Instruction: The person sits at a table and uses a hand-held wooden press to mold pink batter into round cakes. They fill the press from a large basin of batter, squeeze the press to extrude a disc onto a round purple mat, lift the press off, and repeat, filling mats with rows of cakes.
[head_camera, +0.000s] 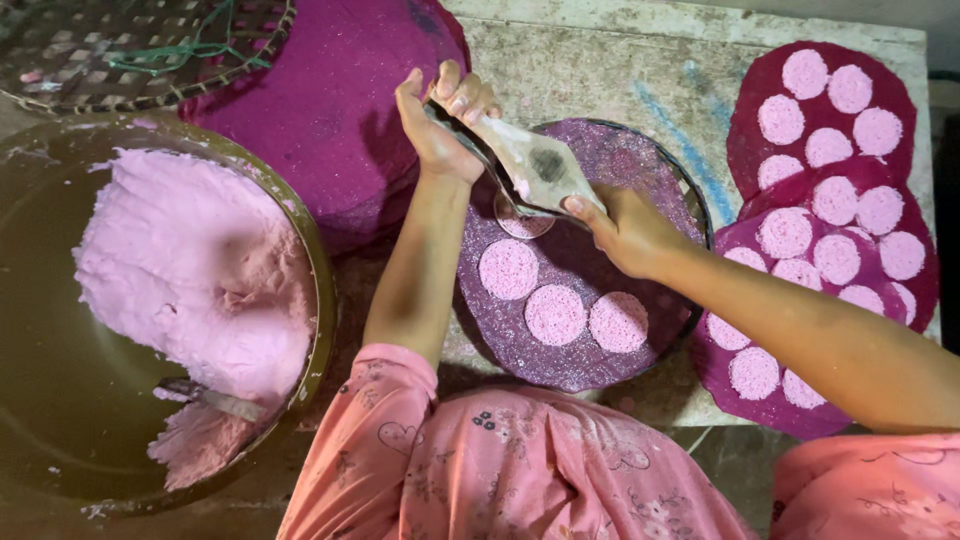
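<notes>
Pink dough fills the right half of a large round basin at the left of the frame; the basin's left and lower edges are cut off, and a metal utensil lies half buried in the dough, its working end hidden. What sits beneath the flat, dough-smeared tool at upper centre is hard to make out: a ring-shaped mould shows only as a curved rim under it.

A round tray at centre carries a purple cloth with three pink dough discs laid in a row. At the right of the frame, more purple cloths on the counter bear many such discs. A heap of purple cloth lies at upper centre-left, with a woven basket cut off at upper left.

The left hand is raised, fingers clenched on the tool's upper end. The right hand reaches in from the right, grasping the tool's lower end with the thumb on top. The tool hangs tilted over the tray's upper part.
</notes>
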